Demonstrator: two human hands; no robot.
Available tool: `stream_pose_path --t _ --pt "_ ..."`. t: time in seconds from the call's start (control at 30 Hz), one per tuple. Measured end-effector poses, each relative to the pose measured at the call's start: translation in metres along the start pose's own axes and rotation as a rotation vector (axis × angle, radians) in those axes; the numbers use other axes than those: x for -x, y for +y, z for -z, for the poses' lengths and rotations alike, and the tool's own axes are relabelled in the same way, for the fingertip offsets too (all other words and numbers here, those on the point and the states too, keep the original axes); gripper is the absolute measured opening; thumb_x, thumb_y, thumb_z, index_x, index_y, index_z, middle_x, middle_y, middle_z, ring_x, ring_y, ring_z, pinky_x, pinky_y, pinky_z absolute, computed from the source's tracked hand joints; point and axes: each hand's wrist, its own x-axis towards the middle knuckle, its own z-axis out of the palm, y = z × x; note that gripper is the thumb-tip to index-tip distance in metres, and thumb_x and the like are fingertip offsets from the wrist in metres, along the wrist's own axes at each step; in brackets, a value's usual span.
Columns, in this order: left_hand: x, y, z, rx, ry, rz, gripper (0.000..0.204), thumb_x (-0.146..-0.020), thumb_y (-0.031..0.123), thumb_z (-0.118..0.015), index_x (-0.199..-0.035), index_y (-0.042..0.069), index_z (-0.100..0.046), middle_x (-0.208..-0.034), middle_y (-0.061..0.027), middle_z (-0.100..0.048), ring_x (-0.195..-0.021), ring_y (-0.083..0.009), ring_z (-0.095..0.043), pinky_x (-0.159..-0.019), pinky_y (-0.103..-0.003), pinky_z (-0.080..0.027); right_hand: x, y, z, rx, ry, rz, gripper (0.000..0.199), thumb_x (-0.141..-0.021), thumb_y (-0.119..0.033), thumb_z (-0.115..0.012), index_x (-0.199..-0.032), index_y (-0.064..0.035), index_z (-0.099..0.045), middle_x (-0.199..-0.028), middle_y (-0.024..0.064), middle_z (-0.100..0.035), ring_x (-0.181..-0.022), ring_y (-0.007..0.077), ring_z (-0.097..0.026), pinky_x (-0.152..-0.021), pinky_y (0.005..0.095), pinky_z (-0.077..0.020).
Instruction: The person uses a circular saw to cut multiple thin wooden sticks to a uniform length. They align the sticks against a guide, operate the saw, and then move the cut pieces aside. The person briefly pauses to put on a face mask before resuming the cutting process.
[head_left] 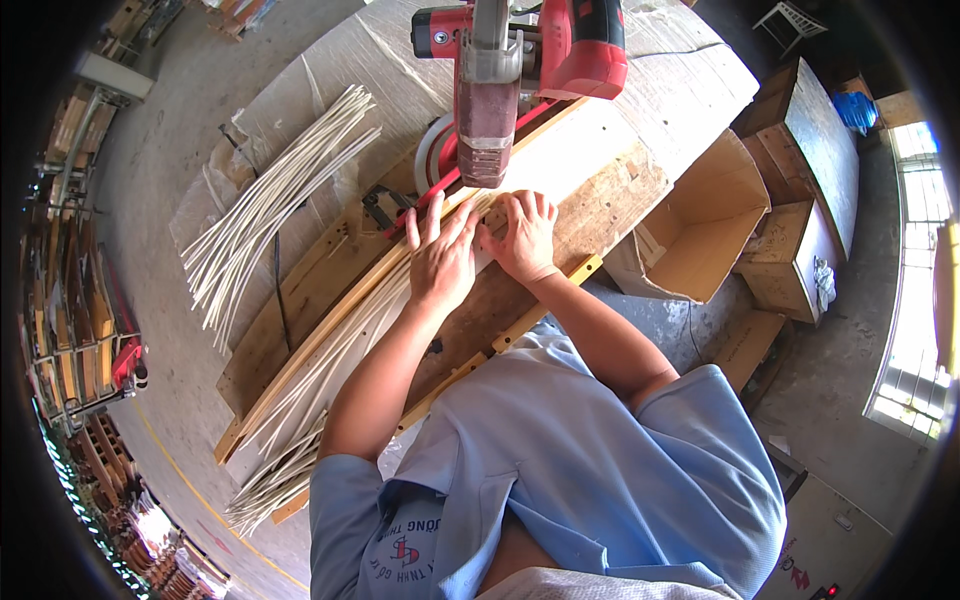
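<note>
My left hand [443, 262] lies over a bundle of thin pale rods [352, 325], its fingers stretched out and apart across a long wooden strip [325, 352]. The rods run alongside that strip, from the lower left up to my hands. Close beside it, my right hand [524, 238] is closed, fingers bent, around the upper ends of the rods; the fingertips are partly hidden. Just above both hands hangs a red power saw [490, 110] with a dusty guard. Its blade is not plainly visible.
Another bundle of pale rods [275, 205] lies on the sheet-covered table [400, 75] at the left. A cardboard box [705, 225] stands open at the right, near wooden cabinets [815, 150]. Yellow wooden strips [500, 340] edge the work board near my body. Racks of timber [75, 320] stand far left.
</note>
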Motion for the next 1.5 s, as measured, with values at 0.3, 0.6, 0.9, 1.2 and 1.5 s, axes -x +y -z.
stream_pose_path --t 0.3,0.6,0.9,1.2,1.5 --pt "0.000 0.000 0.001 -0.007 -0.016 0.004 0.048 -0.095 0.016 -0.064 -0.143 0.011 -0.064 -0.161 -0.0003 -0.050 -0.157 -0.0352 -0.029 -0.126 -0.068 -0.016 -0.001 0.001 0.000 -0.004 0.008 0.020 0.055 -0.074 -0.033 -0.083 -0.118 -0.0057 -0.066 -0.119 0.0127 -0.060 -0.121 0.0350 -0.051 -0.106 0.0513 -0.0368" --pt "-0.001 0.001 -0.003 -0.013 0.015 0.009 0.044 -0.100 0.015 -0.059 -0.143 0.012 -0.065 -0.159 0.0008 -0.053 -0.155 -0.0343 -0.033 -0.126 -0.067 -0.018 -0.001 0.001 0.001 -0.010 -0.016 0.037 0.052 -0.076 -0.032 -0.080 -0.119 -0.0061 -0.066 -0.119 0.0129 -0.059 -0.121 0.0359 -0.052 -0.106 0.0513 -0.0367" --pt "-0.001 -0.002 -0.018 -0.034 0.093 0.029 0.040 -0.101 0.015 -0.055 -0.139 0.016 -0.067 -0.155 0.0035 -0.057 -0.153 -0.0333 -0.036 -0.124 -0.065 -0.021 -0.001 0.000 0.001 -0.016 0.001 0.055 0.050 -0.077 -0.032 -0.080 -0.118 -0.0066 -0.066 -0.116 0.0121 -0.059 -0.118 0.0353 -0.053 -0.104 0.0510 -0.0373" --pt "-0.002 0.000 -0.015 -0.033 0.087 0.031 0.038 -0.101 0.016 -0.056 -0.137 0.016 -0.069 -0.154 0.0036 -0.058 -0.153 -0.0326 -0.035 -0.124 -0.065 -0.022 -0.001 0.003 -0.003 -0.022 0.031 0.126 0.045 -0.077 -0.029 -0.079 -0.115 -0.0063 -0.067 -0.114 0.0120 -0.060 -0.116 0.0351 -0.054 -0.103 0.0502 -0.0393" --pt "-0.002 0.000 -0.014 -0.021 0.083 0.029 0.037 -0.101 0.017 -0.056 -0.135 0.015 -0.070 -0.153 0.0016 -0.059 -0.153 -0.0331 -0.036 -0.123 -0.066 -0.025 -0.001 -0.001 -0.002 -0.070 0.050 0.072 0.040 -0.077 -0.024 -0.080 -0.112 -0.0078 -0.068 -0.112 0.0110 -0.061 -0.114 0.0345 -0.055 -0.102 0.0499 -0.0404"
